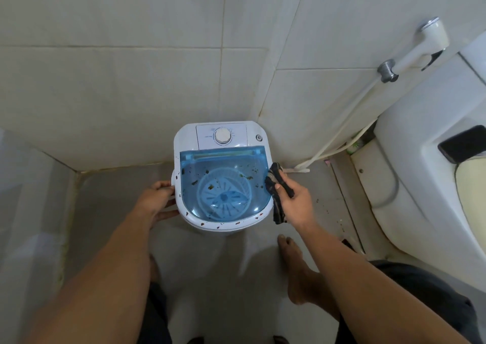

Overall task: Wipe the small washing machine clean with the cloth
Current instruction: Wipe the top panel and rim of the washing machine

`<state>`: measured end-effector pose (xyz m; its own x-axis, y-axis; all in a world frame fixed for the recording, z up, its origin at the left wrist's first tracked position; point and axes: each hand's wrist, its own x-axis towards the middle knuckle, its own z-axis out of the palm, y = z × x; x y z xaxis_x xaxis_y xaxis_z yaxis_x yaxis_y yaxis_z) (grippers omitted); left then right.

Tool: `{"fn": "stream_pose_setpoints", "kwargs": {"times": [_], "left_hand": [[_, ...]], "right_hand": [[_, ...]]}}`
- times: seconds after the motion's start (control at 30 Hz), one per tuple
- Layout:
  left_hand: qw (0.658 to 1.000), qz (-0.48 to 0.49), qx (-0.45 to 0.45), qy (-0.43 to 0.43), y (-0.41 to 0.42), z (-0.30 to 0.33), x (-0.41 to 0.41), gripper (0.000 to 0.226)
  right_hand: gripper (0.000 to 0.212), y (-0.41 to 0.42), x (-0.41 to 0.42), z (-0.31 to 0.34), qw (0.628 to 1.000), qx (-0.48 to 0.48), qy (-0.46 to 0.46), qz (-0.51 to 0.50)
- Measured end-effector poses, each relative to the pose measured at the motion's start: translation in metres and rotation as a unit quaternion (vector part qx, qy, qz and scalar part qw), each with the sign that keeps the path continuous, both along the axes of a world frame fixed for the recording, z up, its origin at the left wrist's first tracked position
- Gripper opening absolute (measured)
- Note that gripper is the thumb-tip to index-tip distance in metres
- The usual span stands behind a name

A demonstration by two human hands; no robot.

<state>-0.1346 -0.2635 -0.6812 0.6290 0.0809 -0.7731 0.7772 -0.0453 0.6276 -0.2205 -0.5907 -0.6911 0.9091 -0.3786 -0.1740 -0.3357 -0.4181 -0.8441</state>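
here one washing machine (223, 175), left hand (155, 199) gripping its rim, right hand (292, 199) clutching one cloth (276, 186)

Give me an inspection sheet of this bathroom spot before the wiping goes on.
Surface: tiled floor, dark specks right of the machine.
Job's things: small washing machine in the corner, blue lid shut, brown spots on lid and white rim; dark cloth at its right edge.
Clutter: dark flat object on the toilet.
Grippers: left hand grips the machine's left rim; right hand holds the cloth.
Cables: white hose runs to the floor.
Surroundings: tiled walls, sprayer.
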Motion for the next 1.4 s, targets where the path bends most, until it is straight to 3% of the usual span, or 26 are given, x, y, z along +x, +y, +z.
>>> {"fn": "stream_pose_setpoints", "kwargs": {"times": [0.1,0.23,0.4,0.63,0.77,0.9,1.13,1.4], "left_hand": [[1.000,-0.005,0.006,0.001,0.000,0.002,0.000,0.014],[1.000,-0.007,0.025,-0.008,-0.004,0.009,-0.002,0.022],[0.999,0.001,0.028,-0.016,-0.007,0.012,-0.005,0.021],[1.000,-0.002,0.019,-0.009,-0.005,0.010,-0.004,0.026],[1.000,-0.002,0.015,-0.002,-0.003,0.007,-0.001,0.025],[1.000,-0.001,0.013,0.001,-0.002,0.007,-0.001,0.025],[1.000,0.006,-0.001,-0.013,-0.002,0.006,-0.003,0.027],[1.000,-0.001,-0.015,-0.009,0.005,0.005,-0.003,0.027]], "right_hand": [[0.045,0.014,-0.026,-0.012,0.998,0.036,-0.007,-0.042],[0.049,0.032,-0.052,-0.022,0.996,0.044,0.019,-0.071],[0.049,0.074,-0.093,-0.004,0.992,-0.085,0.025,-0.093],[0.048,0.112,-0.098,-0.008,0.976,-0.210,-0.002,0.062],[0.051,0.142,-0.081,0.005,0.928,-0.326,0.013,0.182],[0.049,0.137,-0.056,0.024,0.920,-0.279,0.005,0.276],[0.052,0.065,-0.071,0.015,0.896,-0.346,-0.010,0.278],[0.058,0.116,-0.056,0.011,0.831,-0.435,-0.034,0.345]]}}
